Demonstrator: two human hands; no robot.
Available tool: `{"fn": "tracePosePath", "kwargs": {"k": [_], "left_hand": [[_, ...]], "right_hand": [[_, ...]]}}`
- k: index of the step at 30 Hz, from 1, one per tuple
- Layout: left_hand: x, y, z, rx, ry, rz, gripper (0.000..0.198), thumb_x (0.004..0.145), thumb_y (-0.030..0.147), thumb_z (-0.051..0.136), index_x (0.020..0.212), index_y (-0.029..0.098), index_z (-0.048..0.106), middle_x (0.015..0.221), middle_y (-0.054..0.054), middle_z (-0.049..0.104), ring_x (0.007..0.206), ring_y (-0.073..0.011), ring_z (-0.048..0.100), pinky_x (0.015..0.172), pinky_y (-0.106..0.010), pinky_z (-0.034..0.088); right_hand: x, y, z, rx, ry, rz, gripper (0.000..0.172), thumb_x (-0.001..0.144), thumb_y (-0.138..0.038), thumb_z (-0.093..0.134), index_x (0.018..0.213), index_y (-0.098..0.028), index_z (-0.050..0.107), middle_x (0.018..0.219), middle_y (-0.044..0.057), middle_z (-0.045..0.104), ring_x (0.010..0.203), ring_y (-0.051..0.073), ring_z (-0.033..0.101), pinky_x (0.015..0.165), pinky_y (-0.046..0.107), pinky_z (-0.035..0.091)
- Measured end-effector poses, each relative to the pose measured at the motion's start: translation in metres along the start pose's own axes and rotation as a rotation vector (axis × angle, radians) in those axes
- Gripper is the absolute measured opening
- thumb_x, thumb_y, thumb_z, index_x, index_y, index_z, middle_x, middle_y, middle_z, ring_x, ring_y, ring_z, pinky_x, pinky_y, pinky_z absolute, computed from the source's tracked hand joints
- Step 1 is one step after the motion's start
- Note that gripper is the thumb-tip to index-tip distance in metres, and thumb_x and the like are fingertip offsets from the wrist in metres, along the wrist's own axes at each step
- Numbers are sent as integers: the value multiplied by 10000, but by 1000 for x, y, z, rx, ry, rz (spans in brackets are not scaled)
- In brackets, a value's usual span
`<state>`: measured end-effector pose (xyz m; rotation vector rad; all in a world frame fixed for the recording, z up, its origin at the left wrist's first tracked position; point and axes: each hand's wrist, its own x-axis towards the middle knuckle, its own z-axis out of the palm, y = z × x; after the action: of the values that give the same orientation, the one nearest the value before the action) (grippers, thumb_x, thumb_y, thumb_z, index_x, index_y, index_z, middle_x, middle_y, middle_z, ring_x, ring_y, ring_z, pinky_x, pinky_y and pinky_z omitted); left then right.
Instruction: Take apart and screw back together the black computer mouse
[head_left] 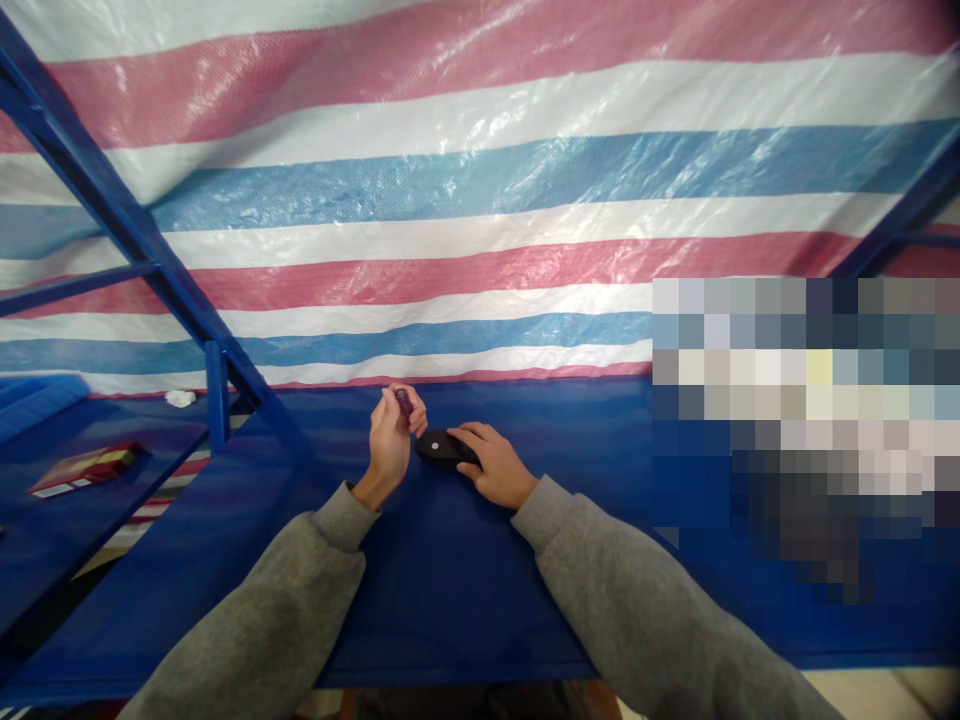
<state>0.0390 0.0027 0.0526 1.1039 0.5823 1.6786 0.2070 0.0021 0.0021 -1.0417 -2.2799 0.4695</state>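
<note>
In the head view, my left hand [392, 435] is gripping a small purple cylinder [403, 402], while my right hand [496, 467] is holding the right end of a mouse-like black object [436, 455] at four o'clock from the left. I am apparently steadying the two pieces near each other, and the next move is probably calling for a firm, careful hold on both. The black body is looking smooth and oval with a pale round spot, and a glossy striped sheet [420, 200] is hanging at twelve o'clock beyond the blue surface [450, 590].
</note>
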Motion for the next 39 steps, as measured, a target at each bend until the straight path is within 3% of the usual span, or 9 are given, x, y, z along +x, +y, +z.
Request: {"fn": "tracePosePath", "kwargs": {"k": [5,12,17,23,28,33,39], "left_hand": [[-1,1,1,-19,-8,13,208,883,426,521,902,236,437,600,54,401,469,-66,352,455,-166,317],[1,1,0,-1,5,-3,375,894,517,434,765,167,476,572,32,379,463,-70,339,446,-192,326],[0,1,0,-31,-10,29,208,881,409,532,887,221,443,620,48,404,474,-63,352,454,-170,313],[2,-1,-2,6,-6,10,370,900,507,430,772,164,479,583,33,368,476,-69,340,447,-190,322],[0,0,-2,-25,-7,40,182,891,398,516,912,231,447,625,49,395,478,-66,341,458,-171,316],[1,-1,-3,23,-9,6,343,899,486,448,779,166,477,600,34,365,481,-65,338,451,-183,318],[1,1,-1,-31,-28,7,232,873,440,530,878,229,433,605,51,403,459,-65,334,451,-168,305]], "right_hand": [[0,0,0,0,0,1,511,785,-158,621,1280,-183,497,1235,96,526,1136,227,472,1024,399,371],[0,0,0,-7,-1,2,513,787,-165,621,1285,-173,498,1240,96,527,1126,230,475,1028,393,368],[1,0,0,3,0,3,509,786,-158,617,1280,-182,499,1234,95,529,1133,229,473,1025,401,368],[0,1,1,5,0,2,524,776,-151,626,1284,-167,498,1239,99,525,1135,229,468,1034,387,361],[0,1,0,6,3,1,510,781,-157,617,1278,-180,502,1236,98,528,1129,233,477,1029,398,366],[1,0,0,8,1,-7,518,774,-152,626,1276,-171,503,1236,102,526,1135,232,471,1030,393,364],[1,0,0,8,1,-5,526,772,-146,627,1282,-166,499,1241,105,522,1138,231,471,1039,392,358]]}}
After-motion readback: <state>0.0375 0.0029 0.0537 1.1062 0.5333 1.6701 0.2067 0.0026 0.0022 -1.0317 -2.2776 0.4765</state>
